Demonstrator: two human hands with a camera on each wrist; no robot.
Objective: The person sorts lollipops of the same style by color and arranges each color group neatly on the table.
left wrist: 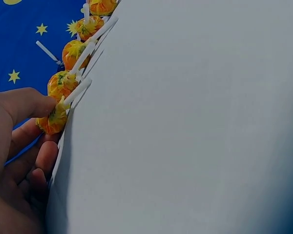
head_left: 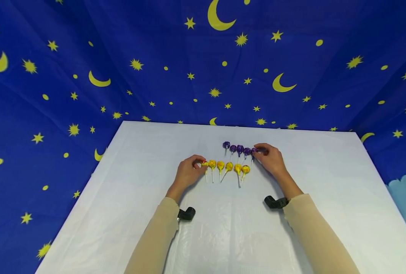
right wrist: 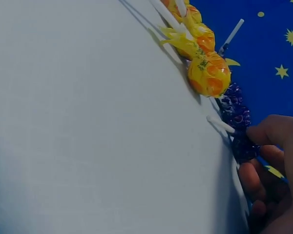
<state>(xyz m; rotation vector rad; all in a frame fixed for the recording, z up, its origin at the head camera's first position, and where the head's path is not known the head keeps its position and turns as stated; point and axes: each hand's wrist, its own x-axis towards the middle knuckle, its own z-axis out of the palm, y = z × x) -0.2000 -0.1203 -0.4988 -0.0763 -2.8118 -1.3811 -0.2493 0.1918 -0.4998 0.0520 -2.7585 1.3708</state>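
Note:
Several yellow-wrapped lollipops (head_left: 220, 165) lie side by side on the white table, sticks toward me. At the left end of that row my left hand (head_left: 188, 172) pinches a yellow lollipop (left wrist: 54, 121) by its wrapped head between thumb and fingers. Behind the yellow row, slightly to the right, is a slanting row of purple-wrapped lollipops (head_left: 240, 148). The right hand (head_left: 272, 160) pinches the head of the rightmost purple lollipop (right wrist: 245, 148); its white stick points toward me. In the right wrist view, yellow heads partly hide the other purple ones.
The white table (head_left: 138, 163) reaches back to a blue curtain (head_left: 175, 91) with yellow moons and stars. Each wrist carries a black camera, the left camera (head_left: 187, 214) and the right camera (head_left: 275, 202), both low over the tabletop.

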